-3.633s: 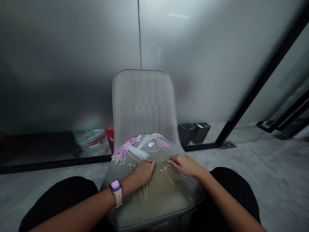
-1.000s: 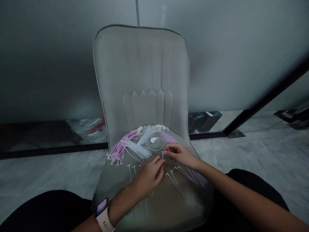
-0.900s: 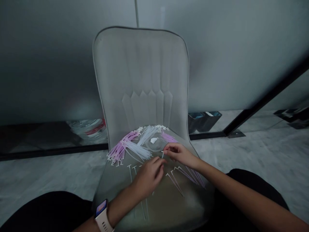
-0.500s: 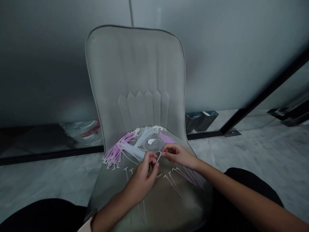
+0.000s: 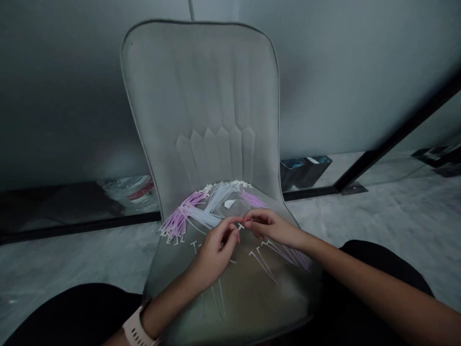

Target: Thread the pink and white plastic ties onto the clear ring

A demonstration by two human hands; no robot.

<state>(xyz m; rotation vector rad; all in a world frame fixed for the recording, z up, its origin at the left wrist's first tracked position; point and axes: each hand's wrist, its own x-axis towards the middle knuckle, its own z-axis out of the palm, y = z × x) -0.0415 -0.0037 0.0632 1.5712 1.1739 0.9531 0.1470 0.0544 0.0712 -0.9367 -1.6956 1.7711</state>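
Above the seat of a grey padded chair (image 5: 266, 307), my two hands meet at the fingertips. My left hand (image 5: 218, 245) is closed, thumb and index finger around a thin strip with a small white T-shaped end (image 5: 240, 226). Pinched together, the fingers of my right hand (image 5: 266, 225) touch or nearly touch that end; what they grip is too small to make out. Loose purple strips with bent white ends (image 5: 264, 266) lie under my right hand. Pale strips (image 5: 216, 298) lie partly hidden below my left forearm.
Toward the chair's back lie a purple bundle (image 5: 180, 216), a pale bundle (image 5: 219, 196), more purple strips (image 5: 253, 199) and a white scrap (image 5: 229, 204). Behind the chair are a glass panel (image 5: 342, 72), dark open boxes (image 5: 306, 171) and a clear plastic bag (image 5: 126, 192).
The view has shifted slightly. My fingertips have come together, and the white end, earlier a short upright stick between the hands, now shows as a T close to my right fingers.
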